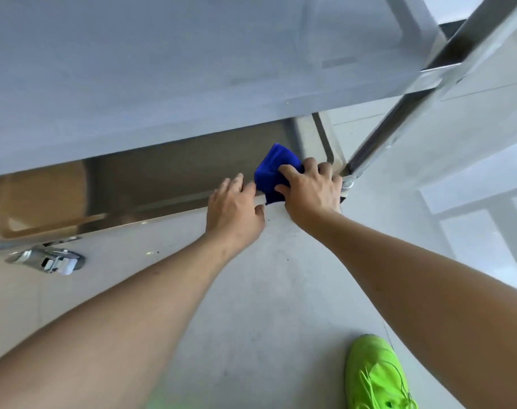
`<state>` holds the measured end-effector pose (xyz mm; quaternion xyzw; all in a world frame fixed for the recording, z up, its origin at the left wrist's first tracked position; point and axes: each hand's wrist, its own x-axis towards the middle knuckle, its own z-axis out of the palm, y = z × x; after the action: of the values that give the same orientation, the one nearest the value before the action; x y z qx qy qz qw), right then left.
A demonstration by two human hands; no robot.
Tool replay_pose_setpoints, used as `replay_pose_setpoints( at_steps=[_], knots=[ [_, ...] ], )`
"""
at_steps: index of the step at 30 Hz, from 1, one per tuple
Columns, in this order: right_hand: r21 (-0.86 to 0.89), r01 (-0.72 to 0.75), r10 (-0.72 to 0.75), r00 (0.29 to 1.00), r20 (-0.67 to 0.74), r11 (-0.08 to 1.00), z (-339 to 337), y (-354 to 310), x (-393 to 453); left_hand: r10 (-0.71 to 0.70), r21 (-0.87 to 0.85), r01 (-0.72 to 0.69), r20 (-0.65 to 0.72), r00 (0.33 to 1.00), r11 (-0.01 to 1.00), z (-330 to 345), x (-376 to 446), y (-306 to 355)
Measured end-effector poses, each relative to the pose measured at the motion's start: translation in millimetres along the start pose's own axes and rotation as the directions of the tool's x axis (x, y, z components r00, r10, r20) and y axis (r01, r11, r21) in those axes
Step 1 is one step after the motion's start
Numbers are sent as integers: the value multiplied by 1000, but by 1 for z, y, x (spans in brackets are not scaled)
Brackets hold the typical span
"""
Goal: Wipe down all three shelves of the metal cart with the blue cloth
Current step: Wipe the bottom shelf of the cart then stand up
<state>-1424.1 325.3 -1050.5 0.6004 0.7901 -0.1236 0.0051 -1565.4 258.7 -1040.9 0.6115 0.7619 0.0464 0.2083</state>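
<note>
Blue cloth (273,169), bunched and deep blue, on the bottom shelf (174,178).

A bright green shoe (375,376) stands on the grey floor (251,305).

The broad grey upper shelf of the metal cart (192,69) covers most of the shiny steel bottom shelf (168,184), leaving only a front strip in view, and is itself cut off at the top and left edges. The folded blue cloth (273,169) is partly covered by the right hand (310,190), so its near end is hidden. The left hand's fingertips (236,183) disappear over the shelf lip. The bright green laced shoe (375,376) is cropped by the bottom edge. The swivel caster wheel (49,259) is blurred.
</note>
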Motion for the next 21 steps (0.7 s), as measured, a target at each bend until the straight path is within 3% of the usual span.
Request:
replay_pose_setpoints(
  at_steps=[4, 7, 12, 21],
  knots=[
    [38, -44, 33, 964, 263, 998, -26, -12, -26, -71, -42, 85, 263, 962, 995, -26, -39, 2],
    [27, -50, 39, 948, 315, 998, -44, -18, -29, -98, -11, 110, 367, 925, 994, -45, -56, 0],
    [86, -227, 196, 942, 274, 970, -66, -26, -22, -134, -38, 157, 351, 927, 987, -72, -73, -12],
    [43, -215, 188, 920, 344, 976, -154, -51, -73, -216, -41, 242, 330, 919, 969, -171, -102, -9]
  ],
)
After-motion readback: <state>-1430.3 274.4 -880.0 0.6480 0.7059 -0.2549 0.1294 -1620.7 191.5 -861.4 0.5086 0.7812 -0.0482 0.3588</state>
